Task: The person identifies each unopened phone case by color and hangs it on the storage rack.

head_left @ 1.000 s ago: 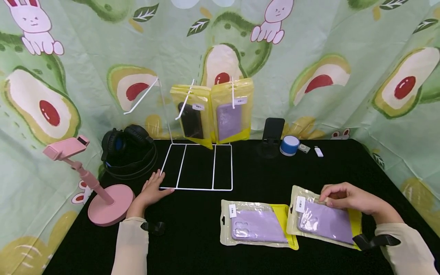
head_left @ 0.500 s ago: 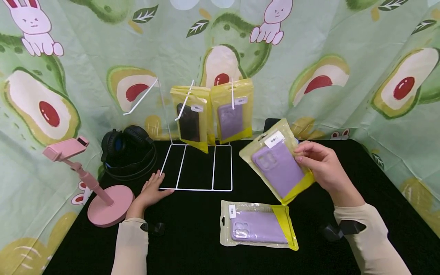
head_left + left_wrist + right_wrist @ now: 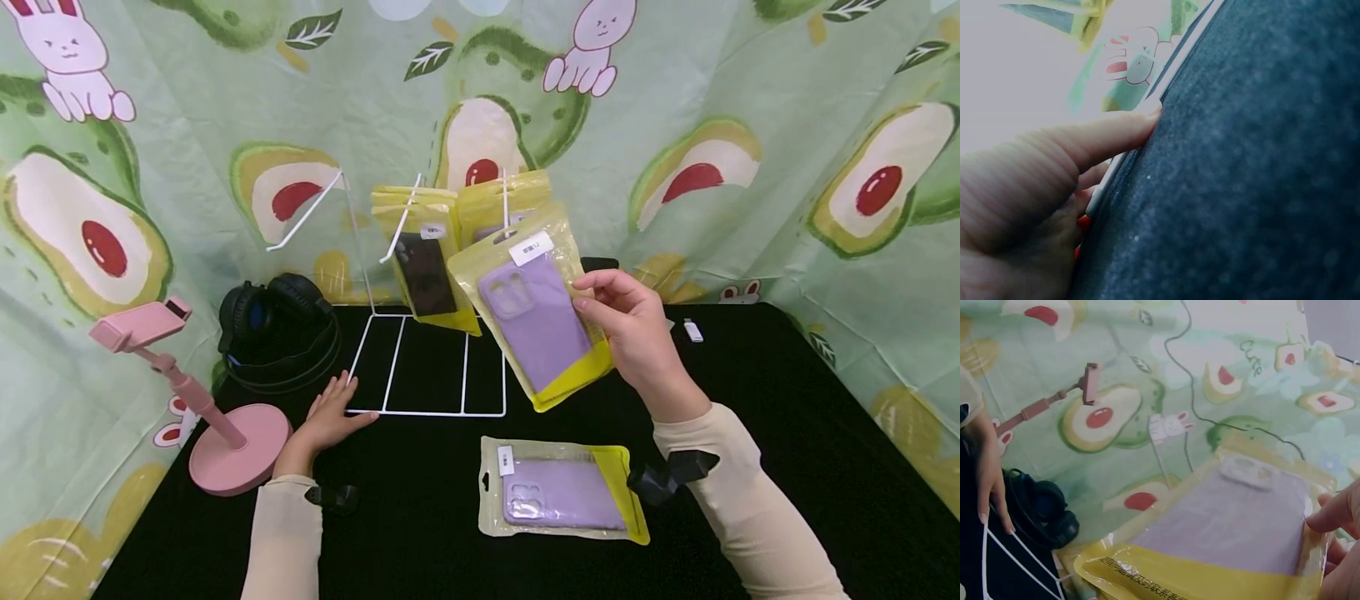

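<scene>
My right hand (image 3: 637, 337) pinches the right edge of a bagged purple phone case (image 3: 540, 325), tilted in the air just in front of the white wire rack's right hook (image 3: 506, 200). In the right wrist view the bag's yellow bottom (image 3: 1210, 581) and the thumb (image 3: 1332, 512) on its side show. My left hand (image 3: 328, 417) rests on the front left corner of the wire rack (image 3: 427, 413), fingers straight and spread; its thumb (image 3: 1116, 134) touches the rod in the left wrist view. Another bagged purple phone case (image 3: 562, 496) lies flat on the black table.
Bags with a dark phone case (image 3: 423, 275) hang on the middle hook; a yellow bag (image 3: 480, 200) hangs behind the held one. The left hook (image 3: 307, 212) is bare. Headphones (image 3: 277, 329), a pink phone stand (image 3: 240, 446) and a small white stick (image 3: 693, 331) stand or lie around.
My right hand has picked the right-hand bagged phone case up off the table and carried it up and left to the rack's right hook. The left hand stays in place.
</scene>
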Available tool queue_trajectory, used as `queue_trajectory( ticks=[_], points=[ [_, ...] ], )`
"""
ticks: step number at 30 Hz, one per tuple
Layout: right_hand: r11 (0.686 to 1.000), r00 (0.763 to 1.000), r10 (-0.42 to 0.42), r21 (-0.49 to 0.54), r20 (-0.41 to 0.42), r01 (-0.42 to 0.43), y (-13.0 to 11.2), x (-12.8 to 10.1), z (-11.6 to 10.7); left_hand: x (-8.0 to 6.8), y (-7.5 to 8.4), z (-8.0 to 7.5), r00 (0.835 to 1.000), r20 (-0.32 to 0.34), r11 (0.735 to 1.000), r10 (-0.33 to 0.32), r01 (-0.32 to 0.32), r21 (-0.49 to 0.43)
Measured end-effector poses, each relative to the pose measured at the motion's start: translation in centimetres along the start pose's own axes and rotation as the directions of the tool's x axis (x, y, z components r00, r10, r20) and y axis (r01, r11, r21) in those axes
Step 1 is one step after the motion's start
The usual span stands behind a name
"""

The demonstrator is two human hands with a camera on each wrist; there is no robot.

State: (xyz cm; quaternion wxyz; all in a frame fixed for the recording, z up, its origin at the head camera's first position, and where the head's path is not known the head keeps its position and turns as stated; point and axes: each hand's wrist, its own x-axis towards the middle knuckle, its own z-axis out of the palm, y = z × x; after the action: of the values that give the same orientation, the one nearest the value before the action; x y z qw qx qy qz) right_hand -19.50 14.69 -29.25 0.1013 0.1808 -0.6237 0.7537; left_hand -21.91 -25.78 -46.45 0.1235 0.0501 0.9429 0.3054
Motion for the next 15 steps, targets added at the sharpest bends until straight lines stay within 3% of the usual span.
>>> queue_trajectory(
  ticks=[7,15],
  points=[
    [0.996,0.989,0.087,-0.007,-0.123,-0.089,2.1,1.2,0.6,0.2,-0.1,0.1,1.000,0.001,1.000,0.003,-0.003,0.004],
    [0.993,0.957,0.103,-0.020,-0.273,-0.113,4.9,4.5,1.5,0.1,-0.1,0.1,1.000,0.002,1.000,0.002,-0.002,0.010]
  ],
)
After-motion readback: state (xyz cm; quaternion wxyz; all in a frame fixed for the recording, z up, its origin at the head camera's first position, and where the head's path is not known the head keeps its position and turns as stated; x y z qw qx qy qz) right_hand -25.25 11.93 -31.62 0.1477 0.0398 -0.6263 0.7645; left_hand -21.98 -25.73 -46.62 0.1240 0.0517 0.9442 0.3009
